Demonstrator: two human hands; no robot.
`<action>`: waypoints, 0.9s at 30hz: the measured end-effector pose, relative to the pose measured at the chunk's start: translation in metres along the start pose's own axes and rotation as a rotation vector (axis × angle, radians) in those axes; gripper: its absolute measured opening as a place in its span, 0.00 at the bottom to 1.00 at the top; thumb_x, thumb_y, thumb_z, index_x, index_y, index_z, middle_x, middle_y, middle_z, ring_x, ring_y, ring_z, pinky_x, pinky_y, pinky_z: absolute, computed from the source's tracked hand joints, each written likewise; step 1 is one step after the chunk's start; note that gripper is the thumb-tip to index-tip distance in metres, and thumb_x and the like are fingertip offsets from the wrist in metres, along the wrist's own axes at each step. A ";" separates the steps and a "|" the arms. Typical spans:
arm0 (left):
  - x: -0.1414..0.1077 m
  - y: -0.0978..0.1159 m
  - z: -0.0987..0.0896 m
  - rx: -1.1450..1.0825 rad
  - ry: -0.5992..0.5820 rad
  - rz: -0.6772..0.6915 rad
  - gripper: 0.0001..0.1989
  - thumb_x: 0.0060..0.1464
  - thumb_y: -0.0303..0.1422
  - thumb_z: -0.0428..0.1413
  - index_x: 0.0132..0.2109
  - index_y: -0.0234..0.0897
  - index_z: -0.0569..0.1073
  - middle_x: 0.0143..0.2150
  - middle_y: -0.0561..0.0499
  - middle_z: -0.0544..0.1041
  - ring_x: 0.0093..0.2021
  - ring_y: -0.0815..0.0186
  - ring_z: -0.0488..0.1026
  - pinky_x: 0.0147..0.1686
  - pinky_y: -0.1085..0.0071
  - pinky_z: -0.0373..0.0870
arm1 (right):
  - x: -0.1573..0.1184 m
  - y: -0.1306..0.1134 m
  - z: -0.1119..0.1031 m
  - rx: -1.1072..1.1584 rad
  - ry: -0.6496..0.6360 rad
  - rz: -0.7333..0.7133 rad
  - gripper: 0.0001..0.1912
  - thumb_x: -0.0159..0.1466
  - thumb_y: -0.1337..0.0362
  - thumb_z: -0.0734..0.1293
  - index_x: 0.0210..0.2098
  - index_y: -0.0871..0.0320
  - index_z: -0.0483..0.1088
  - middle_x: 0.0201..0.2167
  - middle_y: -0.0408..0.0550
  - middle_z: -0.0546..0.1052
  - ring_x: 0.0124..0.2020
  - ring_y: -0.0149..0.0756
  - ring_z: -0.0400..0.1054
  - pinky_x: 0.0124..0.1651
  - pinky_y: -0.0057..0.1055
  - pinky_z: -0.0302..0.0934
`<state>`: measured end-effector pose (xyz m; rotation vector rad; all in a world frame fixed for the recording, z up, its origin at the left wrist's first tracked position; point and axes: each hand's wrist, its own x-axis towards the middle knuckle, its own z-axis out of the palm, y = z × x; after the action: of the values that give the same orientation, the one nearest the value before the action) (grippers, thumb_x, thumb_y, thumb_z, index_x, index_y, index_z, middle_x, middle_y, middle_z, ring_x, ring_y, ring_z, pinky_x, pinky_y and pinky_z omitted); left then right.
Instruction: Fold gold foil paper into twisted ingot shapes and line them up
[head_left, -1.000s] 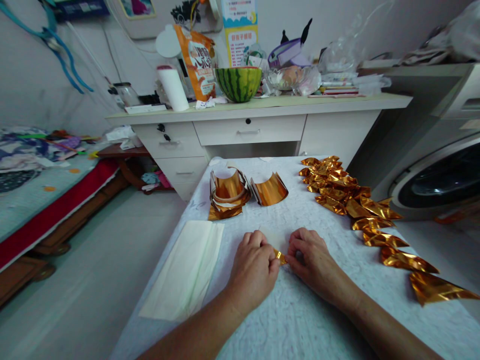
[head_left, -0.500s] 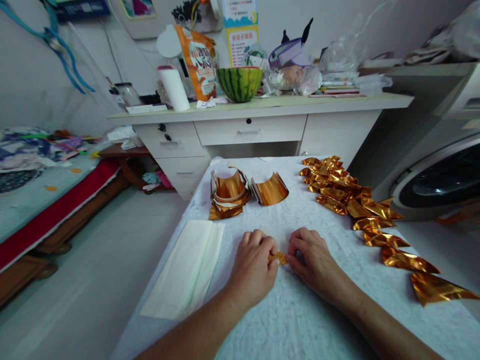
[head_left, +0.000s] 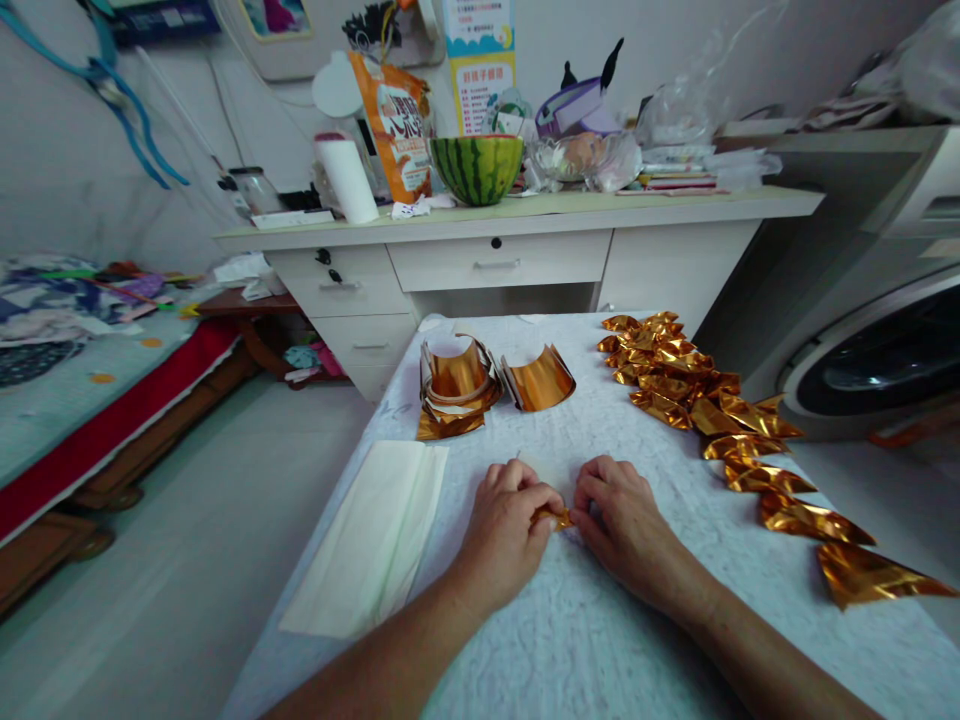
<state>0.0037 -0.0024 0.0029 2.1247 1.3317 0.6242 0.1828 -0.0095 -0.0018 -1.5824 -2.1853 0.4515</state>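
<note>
Low over the cloth-covered table, a small piece of gold foil paper [head_left: 552, 518] is pinched between my two hands, mostly hidden by the fingers. My left hand [head_left: 512, 525] is closed on its left part. At its right end, the fingertips of my right hand [head_left: 626, 530] are pressed together on it. Beyond the hands lie curled gold foil sheets, one nested stack [head_left: 459, 385] and a smaller curved stack [head_left: 541, 380]. Left of my left hand, flat pale paper [head_left: 371, 540] rests on the cloth. Several folded gold foil pieces [head_left: 739, 445] run down the right side.
A white desk [head_left: 502, 262] with drawers stands behind the table, bearing a cut watermelon [head_left: 478, 168], an orange pouch [head_left: 395, 130] and a white paper roll [head_left: 348, 178]. A washing machine [head_left: 870, 300] is at the right, a bed [head_left: 112, 410] at the left.
The fingers of my left hand have shifted slightly over the gold foil paper, covering more of it. My right hand stays nearly still, and the other things have not moved.
</note>
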 end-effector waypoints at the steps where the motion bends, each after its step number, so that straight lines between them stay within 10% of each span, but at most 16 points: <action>1: 0.000 0.000 0.000 0.004 -0.003 -0.002 0.10 0.52 0.24 0.54 0.37 0.44 0.76 0.40 0.51 0.67 0.46 0.61 0.63 0.47 0.63 0.60 | 0.000 0.000 0.000 -0.004 -0.001 -0.001 0.04 0.61 0.69 0.64 0.29 0.56 0.68 0.37 0.49 0.69 0.40 0.41 0.60 0.41 0.38 0.56; 27: 0.001 -0.001 -0.006 0.039 -0.088 0.016 0.07 0.55 0.28 0.55 0.40 0.43 0.73 0.44 0.51 0.67 0.48 0.60 0.62 0.50 0.61 0.60 | -0.003 -0.011 0.003 -0.151 0.022 0.022 0.07 0.63 0.59 0.64 0.34 0.56 0.67 0.41 0.51 0.68 0.43 0.45 0.61 0.45 0.43 0.57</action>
<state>-0.0001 0.0006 0.0065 2.1706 1.2897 0.5084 0.1732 -0.0160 0.0006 -1.6825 -2.2329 0.2791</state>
